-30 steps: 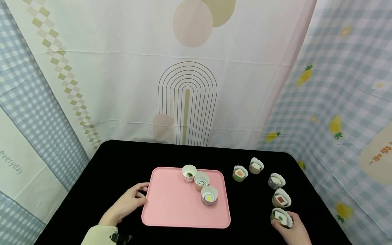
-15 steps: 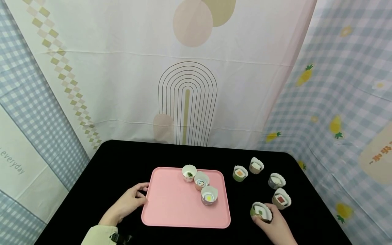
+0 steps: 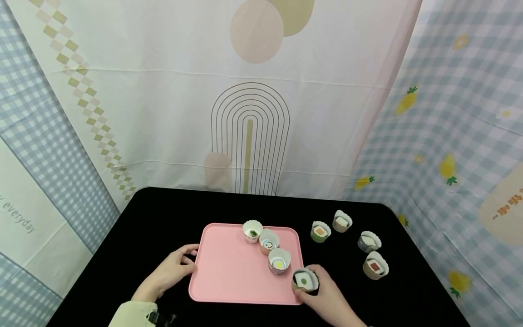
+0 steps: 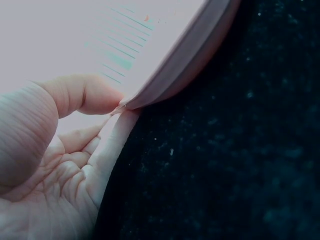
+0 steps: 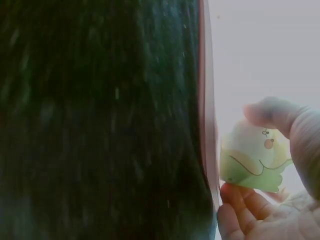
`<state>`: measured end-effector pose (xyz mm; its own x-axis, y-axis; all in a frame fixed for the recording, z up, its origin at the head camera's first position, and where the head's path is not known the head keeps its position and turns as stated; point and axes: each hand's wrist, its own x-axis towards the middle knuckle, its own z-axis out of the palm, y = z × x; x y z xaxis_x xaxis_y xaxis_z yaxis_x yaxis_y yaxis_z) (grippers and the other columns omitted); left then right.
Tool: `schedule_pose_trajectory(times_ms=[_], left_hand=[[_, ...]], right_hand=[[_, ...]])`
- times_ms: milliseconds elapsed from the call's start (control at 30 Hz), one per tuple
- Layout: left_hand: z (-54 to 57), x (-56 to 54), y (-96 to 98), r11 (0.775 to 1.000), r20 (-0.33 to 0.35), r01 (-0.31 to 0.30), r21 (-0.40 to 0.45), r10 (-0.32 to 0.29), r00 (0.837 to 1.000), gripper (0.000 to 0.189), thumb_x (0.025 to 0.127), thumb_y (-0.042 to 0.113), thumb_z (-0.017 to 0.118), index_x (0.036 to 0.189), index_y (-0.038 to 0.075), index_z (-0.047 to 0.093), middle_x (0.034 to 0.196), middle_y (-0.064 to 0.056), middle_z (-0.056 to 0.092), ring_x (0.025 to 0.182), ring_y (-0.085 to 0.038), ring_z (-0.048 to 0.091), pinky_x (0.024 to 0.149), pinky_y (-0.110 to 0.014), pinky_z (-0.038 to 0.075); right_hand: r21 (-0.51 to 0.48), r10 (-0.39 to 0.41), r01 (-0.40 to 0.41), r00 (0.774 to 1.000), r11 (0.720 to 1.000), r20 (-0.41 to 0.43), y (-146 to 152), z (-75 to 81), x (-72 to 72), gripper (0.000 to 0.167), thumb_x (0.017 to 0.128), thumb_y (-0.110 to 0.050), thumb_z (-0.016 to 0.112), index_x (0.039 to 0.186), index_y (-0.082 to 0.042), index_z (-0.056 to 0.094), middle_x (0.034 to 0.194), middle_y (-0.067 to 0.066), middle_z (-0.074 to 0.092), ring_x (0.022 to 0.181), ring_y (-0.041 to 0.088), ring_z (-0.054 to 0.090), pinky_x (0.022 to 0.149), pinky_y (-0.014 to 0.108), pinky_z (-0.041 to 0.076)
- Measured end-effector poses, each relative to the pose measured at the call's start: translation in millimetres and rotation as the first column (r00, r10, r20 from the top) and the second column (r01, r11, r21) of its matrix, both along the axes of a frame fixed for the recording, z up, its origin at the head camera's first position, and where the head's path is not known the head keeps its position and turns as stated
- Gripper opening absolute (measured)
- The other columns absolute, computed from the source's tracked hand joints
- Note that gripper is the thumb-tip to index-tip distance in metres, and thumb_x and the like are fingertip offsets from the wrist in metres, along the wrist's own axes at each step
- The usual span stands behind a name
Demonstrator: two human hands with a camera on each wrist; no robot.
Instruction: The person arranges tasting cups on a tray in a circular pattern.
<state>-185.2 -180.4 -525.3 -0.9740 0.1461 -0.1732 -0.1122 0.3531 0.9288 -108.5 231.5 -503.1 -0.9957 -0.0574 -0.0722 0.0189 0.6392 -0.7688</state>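
Observation:
My right hand pinches a green printed paper baking cup between thumb and fingers. Inside the cup lies a white square piece with a green mark. It is over the front right corner of a pink tray; the right wrist view shows the printed side of the paper baking cup. At the tray's left edge, my left hand pinches the rim, thumb on top and fingers below, as the left wrist view shows at the tray rim.
On the tray's right side stand a white cup, a brownish cup and a grey cup. Several more paper cups, such as one with a red-marked piece, stand on the black table to the right. Printed curtains hang around.
My right hand has carried the green cup leftward from the right-hand row to the tray's front right corner. The left hand and tray have stayed in place.

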Motion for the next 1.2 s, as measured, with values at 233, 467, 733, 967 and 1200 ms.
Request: schedule_pose_trajectory(times_ms=[233,467,733,967,1200], left_hand=[[-1.7,0.0,-0.3,1.000,-0.002,-0.002,-0.004,0.002,1.000,0.063,0.075,-0.001,0.066,0.136,0.006,0.051,0.120,-0.011,0.053,0.086,-0.020,0.058,0.069,-0.033,0.051],[-0.9,-0.5,-1.0,1.000,-0.006,0.002,-0.001,-0.002,1.000,0.063,0.075,-0.001,0.066,0.136,0.006,0.052,0.120,-0.010,0.053,0.087,-0.020,0.058,0.069,-0.033,0.050],[-0.7,-0.7,-1.1,1.000,-0.010,0.003,-0.010,-0.003,1.000,0.064,0.075,-0.001,0.066,0.136,0.006,0.051,0.120,-0.010,0.053,0.087,-0.020,0.058,0.069,-0.033,0.050],[-0.2,-2.3,-2.1,1.000,-0.012,0.009,-0.004,-0.010,1.000,0.064,0.075,0.000,0.066,0.136,0.006,0.051,0.121,-0.011,0.052,0.087,-0.020,0.058,0.069,-0.033,0.050],[-2.0,-0.4,-0.1,1.000,-0.006,0.001,-0.004,-0.001,1.000,0.064,0.074,-0.001,0.066,0.136,0.006,0.051,0.120,-0.010,0.053,0.087,-0.020,0.058,0.069,-0.033,0.050]], right_hand=[[0.123,0.118,-0.108,0.990,0.987,-0.074,-19.5,-4.2,-0.5,0.054,0.075,-0.045,0.079,0.115,-0.018,0.055,0.108,-0.009,0.059,0.100,0.014,0.056,0.085,0.044,0.034],[0.100,0.172,-0.163,0.981,0.982,-0.087,-30.2,-8.4,-0.6,0.055,0.075,-0.045,0.079,0.117,-0.019,0.055,0.111,-0.011,0.060,0.102,0.013,0.057,0.089,0.050,0.024],[0.091,0.112,-0.102,0.987,0.991,-0.111,-17.3,-3.6,6.6,0.059,0.067,-0.054,0.081,0.110,-0.023,0.056,0.096,-0.013,0.059,0.091,0.011,0.052,0.090,0.048,0.019],[0.095,0.074,-0.062,0.990,0.993,-0.121,-15.7,-4.3,5.1,0.054,0.066,-0.056,0.081,0.099,-0.021,0.056,0.086,-0.012,0.057,0.084,0.008,0.053,0.089,0.048,0.025],[0.081,0.060,-0.050,0.990,0.995,-0.126,-27.1,-10.1,-0.3,0.052,0.066,-0.054,0.081,0.098,-0.021,0.057,0.086,-0.013,0.057,0.082,0.006,0.054,0.086,0.043,0.029]])
